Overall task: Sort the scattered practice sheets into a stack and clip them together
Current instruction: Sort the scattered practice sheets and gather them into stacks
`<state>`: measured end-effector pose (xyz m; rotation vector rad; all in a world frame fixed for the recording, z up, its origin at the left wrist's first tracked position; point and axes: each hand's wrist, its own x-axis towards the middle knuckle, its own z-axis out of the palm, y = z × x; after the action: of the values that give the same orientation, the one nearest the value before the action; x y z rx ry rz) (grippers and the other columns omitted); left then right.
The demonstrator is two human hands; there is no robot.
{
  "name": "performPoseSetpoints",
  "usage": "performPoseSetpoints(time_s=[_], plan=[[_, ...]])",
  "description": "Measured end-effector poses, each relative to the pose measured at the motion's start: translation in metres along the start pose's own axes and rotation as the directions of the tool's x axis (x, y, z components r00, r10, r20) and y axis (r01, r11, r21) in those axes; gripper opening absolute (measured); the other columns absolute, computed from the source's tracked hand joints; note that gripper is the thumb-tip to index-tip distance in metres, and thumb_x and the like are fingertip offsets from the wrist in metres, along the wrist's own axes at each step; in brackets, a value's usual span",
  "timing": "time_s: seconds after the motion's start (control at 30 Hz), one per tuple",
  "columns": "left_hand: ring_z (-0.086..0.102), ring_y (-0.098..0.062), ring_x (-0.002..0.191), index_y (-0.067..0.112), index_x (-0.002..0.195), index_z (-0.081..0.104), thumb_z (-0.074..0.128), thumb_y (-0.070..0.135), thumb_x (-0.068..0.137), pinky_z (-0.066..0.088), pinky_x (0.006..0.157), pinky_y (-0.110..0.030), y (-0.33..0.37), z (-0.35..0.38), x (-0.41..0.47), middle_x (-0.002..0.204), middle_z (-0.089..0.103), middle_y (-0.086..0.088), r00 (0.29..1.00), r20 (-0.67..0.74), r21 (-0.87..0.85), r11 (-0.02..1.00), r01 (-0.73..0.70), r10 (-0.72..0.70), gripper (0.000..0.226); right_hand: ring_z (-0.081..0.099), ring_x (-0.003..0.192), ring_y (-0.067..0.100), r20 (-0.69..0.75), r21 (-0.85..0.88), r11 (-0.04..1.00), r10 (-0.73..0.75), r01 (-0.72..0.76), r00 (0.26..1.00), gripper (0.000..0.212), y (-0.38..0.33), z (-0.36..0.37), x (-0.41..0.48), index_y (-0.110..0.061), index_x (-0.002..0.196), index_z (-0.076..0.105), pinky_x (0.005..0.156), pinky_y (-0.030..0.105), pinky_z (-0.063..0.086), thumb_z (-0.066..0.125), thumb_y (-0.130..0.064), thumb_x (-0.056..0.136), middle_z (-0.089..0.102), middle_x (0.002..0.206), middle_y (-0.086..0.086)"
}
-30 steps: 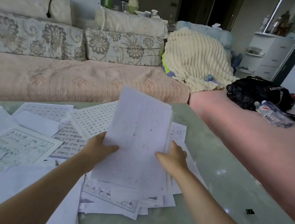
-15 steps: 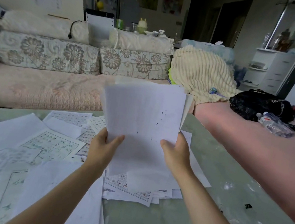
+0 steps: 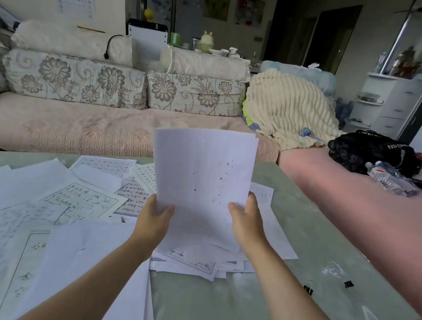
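I hold a small stack of white practice sheets [image 3: 201, 175] upright above the table, its blank back facing me. My left hand [image 3: 154, 218] grips its lower left edge and my right hand [image 3: 248, 223] grips its lower right edge. Under the stack lies a loose pile of printed sheets [image 3: 187, 262]. More scattered sheets [image 3: 29, 202] cover the left half of the pale green table [image 3: 206, 312]. Two black binder clips lie on the table to the right, one [image 3: 308, 290] nearer me and one [image 3: 348, 284] farther right.
A pink-covered sofa [image 3: 70, 125] with floral cushions runs behind the table and continues along the right side [image 3: 376, 215]. On it lie a cream blanket [image 3: 287, 111], a black bag [image 3: 370, 151] and a plastic bottle [image 3: 390, 180].
Both hands have lifted the sheets off the pile and stood them upright. My view has tilted upward, showing more of the room.
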<state>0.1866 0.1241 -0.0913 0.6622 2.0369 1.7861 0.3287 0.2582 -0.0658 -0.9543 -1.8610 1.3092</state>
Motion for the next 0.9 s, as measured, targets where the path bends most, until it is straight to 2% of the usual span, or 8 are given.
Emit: performPoseSetpoints(time_s=[0.1, 0.2, 0.43, 0.53, 0.6, 0.67, 0.8, 0.9], plan=[[0.059, -0.014, 0.089, 0.023, 0.115, 0.050, 0.048, 0.011, 0.096, 0.045, 0.077, -0.032, 0.014, -0.009, -0.006, 0.099, 0.061, 0.006, 0.998, -0.041, 0.013, 0.999, -0.048, 0.049, 0.022, 0.039, 0.063, 0.018, -0.003, -0.041, 0.999, -0.019, 0.019, 1.000, 0.007, -0.006, 0.006, -0.001, -0.017, 0.095, 0.041, 0.061, 0.033, 0.034, 0.043, -0.010, 0.095, 0.044, 0.072, -0.002], [0.060, -0.018, 0.089, 0.024, 0.112, 0.051, 0.048, 0.012, 0.092, 0.050, 0.074, -0.037, 0.027, -0.034, -0.007, 0.098, 0.062, 0.004, 0.998, -0.042, 0.081, 0.995, -0.051, 0.054, 0.024, 0.039, 0.060, 0.016, 0.003, -0.034, 0.999, -0.043, 0.043, 0.999, 0.013, -0.022, 0.016, -0.005, -0.012, 0.105, 0.042, 0.057, 0.031, 0.034, 0.040, -0.008, 0.094, 0.044, 0.073, -0.002], [0.062, -0.024, 0.093, 0.015, 0.112, 0.054, 0.042, 0.020, 0.086, 0.052, 0.087, -0.043, 0.022, -0.127, -0.020, 0.104, 0.063, -0.004, 0.992, 0.026, 0.410, 0.907, 0.100, -0.121, 0.030, 0.052, 0.077, 0.019, 0.245, -0.224, 0.967, 0.180, -0.124, 0.953, 0.045, -0.031, 0.077, -0.031, -0.014, 0.136, 0.029, 0.055, 0.028, 0.040, 0.038, -0.007, 0.092, 0.053, 0.111, 0.010], [0.061, -0.021, 0.078, 0.013, 0.106, 0.056, 0.042, 0.024, 0.086, 0.052, 0.068, -0.030, 0.008, -0.161, -0.029, 0.095, 0.063, -0.005, 0.969, 0.046, 0.517, 0.836, 0.184, -0.243, 0.027, 0.056, 0.106, 0.028, 0.292, -0.297, 0.934, 0.288, -0.200, 0.912, 0.063, -0.022, 0.113, -0.038, -0.010, 0.151, 0.019, 0.080, 0.034, 0.052, 0.039, -0.010, 0.091, 0.047, 0.137, 0.013], [0.045, -0.018, 0.054, 0.009, 0.089, 0.052, 0.040, 0.017, 0.089, 0.033, 0.047, -0.020, 0.000, -0.180, -0.036, 0.073, 0.052, -0.006, 0.932, 0.075, 0.606, 0.758, 0.240, -0.355, 0.014, 0.044, 0.131, 0.035, 0.307, -0.347, 0.898, 0.382, -0.271, 0.872, 0.067, -0.015, 0.134, -0.048, -0.007, 0.155, 0.010, 0.104, 0.040, 0.043, 0.038, -0.013, 0.094, 0.034, 0.153, 0.013], [0.036, -0.018, 0.048, 0.008, 0.083, 0.046, 0.041, 0.014, 0.087, 0.027, 0.046, -0.021, -0.010, -0.198, -0.040, 0.067, 0.042, -0.007, 0.885, 0.096, 0.701, 0.662, 0.265, -0.456, 0.009, 0.037, 0.138, 0.036, 0.320, -0.414, 0.867, 0.423, -0.276, 0.848, 0.066, -0.009, 0.151, -0.058, -0.002, 0.155, 0.008, 0.109, 0.039, 0.037, 0.038, -0.013, 0.097, 0.029, 0.156, 0.017], [0.051, -0.020, 0.060, 0.007, 0.095, 0.049, 0.056, 0.025, 0.086, 0.040, 0.052, -0.023, -0.032, -0.222, -0.049, 0.082, 0.052, -0.009, 0.859, 0.040, 0.903, 0.386, 0.188, -0.511, 0.022, 0.048, 0.127, 0.032, 0.363, -0.627, 0.771, 0.418, -0.113, 0.833, 0.065, -0.004, 0.166, -0.080, -0.001, 0.152, 0.015, 0.086, 0.029, 0.041, 0.043, -0.011, 0.095, 0.041, 0.147, 0.018], [0.051, -0.030, 0.116, 0.005, 0.136, 0.035, 0.065, 0.037, 0.086, 0.046, 0.088, -0.034, -0.045, -0.225, -0.050, 0.132, 0.040, -0.016, 0.931, 0.007, 0.961, 0.261, 0.095, -0.365, 0.067, 0.059, 0.108, 0.028, 0.352, -0.780, 0.623, 0.366, 0.054, 0.861, 0.047, 0.000, 0.169, -0.087, -0.002, 0.134, 0.046, 0.073, 0.028, 0.045, 0.046, -0.014, 0.088, 0.050, 0.134, 0.017]])
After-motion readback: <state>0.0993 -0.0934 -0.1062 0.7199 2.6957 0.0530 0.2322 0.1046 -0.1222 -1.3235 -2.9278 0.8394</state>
